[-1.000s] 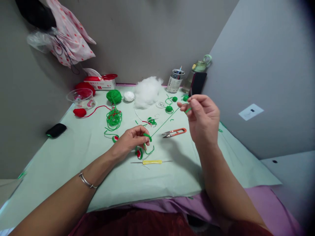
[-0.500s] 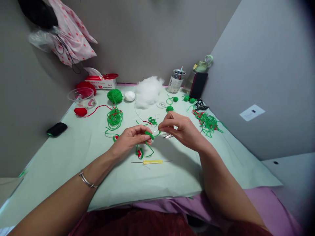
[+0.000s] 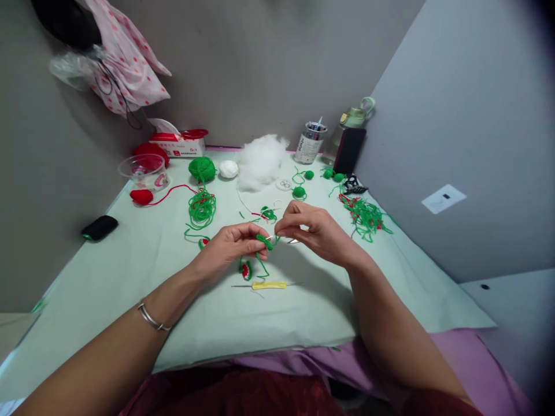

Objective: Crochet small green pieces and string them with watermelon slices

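Observation:
Between the thumb and fingers of my left hand point(image 3: 237, 242) is a small green crocheted piece point(image 3: 264, 241), with a green yarn tail hanging below it. My right hand point(image 3: 306, 227) pinches a thin sewing needle point(image 3: 270, 237), whose far end meets the right side of the crocheted piece. A green strand hangs near my right fingertips. Scissors point(image 3: 293, 241) lie partly hidden under my right hand. Below my left hand rests a small red, white and green crocheted piece point(image 3: 246, 270). A yellow-handled crochet hook point(image 3: 269, 285) lies nearer to me.
Green yarn point(image 3: 202, 209) lies on the left beside a red yarn ball point(image 3: 141, 197). White stuffing point(image 3: 262, 162) sits at the back, near a pen cup point(image 3: 310, 144) and a bottle point(image 3: 353, 124). Tangled yarn scraps point(image 3: 368, 218) lie at right, a black case point(image 3: 99, 228) at far left.
My right hand has moved slightly left, bringing the needle up to the green crocheted piece. The piece has tilted a little in my left hand.

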Tool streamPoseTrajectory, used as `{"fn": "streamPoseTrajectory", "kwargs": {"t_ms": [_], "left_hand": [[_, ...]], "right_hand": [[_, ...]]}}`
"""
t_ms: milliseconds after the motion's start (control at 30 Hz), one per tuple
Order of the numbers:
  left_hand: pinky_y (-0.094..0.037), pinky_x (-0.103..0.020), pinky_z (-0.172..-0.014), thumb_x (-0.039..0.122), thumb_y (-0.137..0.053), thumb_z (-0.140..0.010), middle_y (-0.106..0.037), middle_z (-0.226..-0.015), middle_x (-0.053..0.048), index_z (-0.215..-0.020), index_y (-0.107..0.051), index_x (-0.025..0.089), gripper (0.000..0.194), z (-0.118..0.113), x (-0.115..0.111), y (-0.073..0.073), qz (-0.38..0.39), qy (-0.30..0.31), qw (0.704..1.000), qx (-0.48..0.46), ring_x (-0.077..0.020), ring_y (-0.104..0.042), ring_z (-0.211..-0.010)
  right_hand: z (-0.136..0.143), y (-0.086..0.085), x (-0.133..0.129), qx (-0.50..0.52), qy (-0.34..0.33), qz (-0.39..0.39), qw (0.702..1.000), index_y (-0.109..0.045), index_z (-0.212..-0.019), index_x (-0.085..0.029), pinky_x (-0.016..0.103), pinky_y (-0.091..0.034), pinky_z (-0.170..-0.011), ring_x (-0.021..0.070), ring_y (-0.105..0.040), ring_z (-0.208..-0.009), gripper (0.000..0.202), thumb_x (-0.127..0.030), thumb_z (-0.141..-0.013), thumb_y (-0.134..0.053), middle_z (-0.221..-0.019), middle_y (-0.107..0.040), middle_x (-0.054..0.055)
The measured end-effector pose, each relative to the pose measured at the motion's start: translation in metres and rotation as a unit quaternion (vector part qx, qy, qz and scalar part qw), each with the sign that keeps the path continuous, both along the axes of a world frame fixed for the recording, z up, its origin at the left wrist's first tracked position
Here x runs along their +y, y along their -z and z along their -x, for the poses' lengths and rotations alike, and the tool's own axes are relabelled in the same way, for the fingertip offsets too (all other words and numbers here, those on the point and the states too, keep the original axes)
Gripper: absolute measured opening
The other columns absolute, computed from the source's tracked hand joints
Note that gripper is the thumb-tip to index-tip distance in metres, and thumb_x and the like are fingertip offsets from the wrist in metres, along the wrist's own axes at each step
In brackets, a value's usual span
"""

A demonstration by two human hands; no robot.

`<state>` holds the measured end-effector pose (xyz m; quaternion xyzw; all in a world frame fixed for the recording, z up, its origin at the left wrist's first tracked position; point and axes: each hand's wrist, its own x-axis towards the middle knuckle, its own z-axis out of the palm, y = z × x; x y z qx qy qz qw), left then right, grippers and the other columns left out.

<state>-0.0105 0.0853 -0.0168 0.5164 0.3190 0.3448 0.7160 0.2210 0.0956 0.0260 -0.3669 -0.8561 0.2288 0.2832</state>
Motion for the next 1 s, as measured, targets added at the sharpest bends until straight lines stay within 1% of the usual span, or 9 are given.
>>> {"fn": "streamPoseTrajectory", "kwargs": {"t_ms": [267,400,533,600,700,767,833,900,1000], "left_hand": [[-0.049,-0.023,-0.061,0.024,-0.074,-0.085,-0.069,-0.075,0.0,-0.095,-0.07,0.018,0.012,-0.002,0.0,-0.003,0.007,0.0,1.0,-0.017,-0.0119,-0.065,-0.067],[-0.051,-0.024,-0.061,0.024,-0.073,-0.085,-0.069,-0.075,-0.001,-0.094,-0.07,0.018,0.011,0.0,-0.001,-0.003,0.017,0.021,1.0,-0.014,-0.0125,-0.064,-0.066],[-0.052,-0.025,-0.062,0.024,-0.074,-0.085,-0.069,-0.077,-0.001,-0.093,-0.07,0.018,0.01,0.0,-0.001,-0.003,0.023,0.039,0.999,-0.02,-0.0128,-0.065,-0.068],[-0.053,-0.025,-0.064,0.024,-0.074,-0.085,-0.068,-0.078,0.0,-0.091,-0.069,0.018,0.01,-0.001,-0.001,-0.003,0.026,0.025,0.999,-0.021,-0.0125,-0.065,-0.069],[-0.053,-0.026,-0.068,0.026,-0.076,-0.084,-0.067,-0.077,0.0,-0.09,-0.067,0.018,0.013,-0.002,0.001,-0.003,0.034,-0.019,0.999,-0.022,-0.0129,-0.065,-0.069],[-0.054,-0.027,-0.071,0.027,-0.077,-0.082,-0.068,-0.077,0.0,-0.089,-0.066,0.018,0.017,-0.002,0.002,-0.003,0.04,-0.04,0.998,-0.025,-0.0134,-0.066,-0.071],[-0.055,-0.028,-0.074,0.028,-0.08,-0.08,-0.068,-0.08,0.0,-0.088,-0.065,0.018,0.021,-0.003,0.002,-0.001,0.047,-0.049,0.997,-0.03,-0.0142,-0.068,-0.074],[-0.056,-0.029,-0.078,0.029,-0.081,-0.078,-0.068,-0.083,-0.001,-0.087,-0.064,0.017,0.023,-0.005,0.002,0.001,0.051,-0.049,0.997,-0.037,-0.0145,-0.069,-0.077],[-0.057,-0.029,-0.079,0.028,-0.082,-0.077,-0.066,-0.082,0.0,-0.085,-0.064,0.016,0.024,-0.007,0.001,0.005,0.054,-0.053,0.997,-0.034,-0.0141,-0.068,-0.078]], "right_hand": [[-0.003,-0.001,0.0,0.005,-0.008,-0.008,1.0,-0.075,-0.093,-0.023,0.027,-0.043,-0.069,0.0134,-0.056,-0.079,0.012,-0.02,-0.096,-0.064,-0.084,-0.057,0.001],[-0.002,-0.001,0.0,0.005,-0.017,-0.003,1.0,-0.076,-0.092,-0.023,0.027,-0.042,-0.067,0.0137,-0.055,-0.077,0.012,-0.022,-0.096,-0.065,-0.084,-0.057,0.002],[0.001,0.001,-0.001,0.031,-0.047,-0.008,0.998,-0.076,-0.092,-0.023,0.027,-0.044,-0.069,0.013,-0.056,-0.076,0.011,-0.023,-0.096,-0.065,-0.083,-0.056,0.001],[0.004,0.004,-0.001,0.035,-0.041,-0.012,0.998,-0.076,-0.092,-0.023,0.026,-0.044,-0.069,0.0127,-0.056,-0.076,0.011,-0.023,-0.096,-0.066,-0.082,-0.057,0.0],[0.009,0.009,0.0,0.041,0.015,-0.023,0.999,-0.074,-0.096,-0.022,0.027,-0.044,-0.07,0.0128,-0.058,-0.076,0.009,-0.018,-0.094,-0.066,-0.086,-0.062,0.001],[0.014,0.012,-0.001,0.047,0.04,-0.027,0.998,-0.073,-0.1,-0.02,0.027,-0.045,-0.071,0.0128,-0.06,-0.076,0.012,-0.014,-0.094,-0.065,-0.09,-0.067,0.003],[0.019,0.014,-0.002,0.054,0.025,-0.024,0.998,-0.073,-0.103,-0.02,0.027,-0.046,-0.072,0.0129,-0.062,-0.077,0.014,-0.015,-0.096,-0.062,-0.092,-0.069,0.004],[0.024,0.017,-0.004,0.057,-0.009,-0.032,0.998,-0.073,-0.104,-0.02,0.026,-0.048,-0.072,0.0133,-0.064,-0.079,0.014,-0.019,-0.098,-0.06,-0.092,-0.07,0.004],[0.027,0.022,-0.005,0.013,-0.021,-0.075,0.997,-0.073,-0.1,-0.019,0.026,-0.047,-0.071,0.0133,-0.063,-0.077,0.015,-0.019,-0.099,-0.058,-0.091,-0.069,0.005]]}}
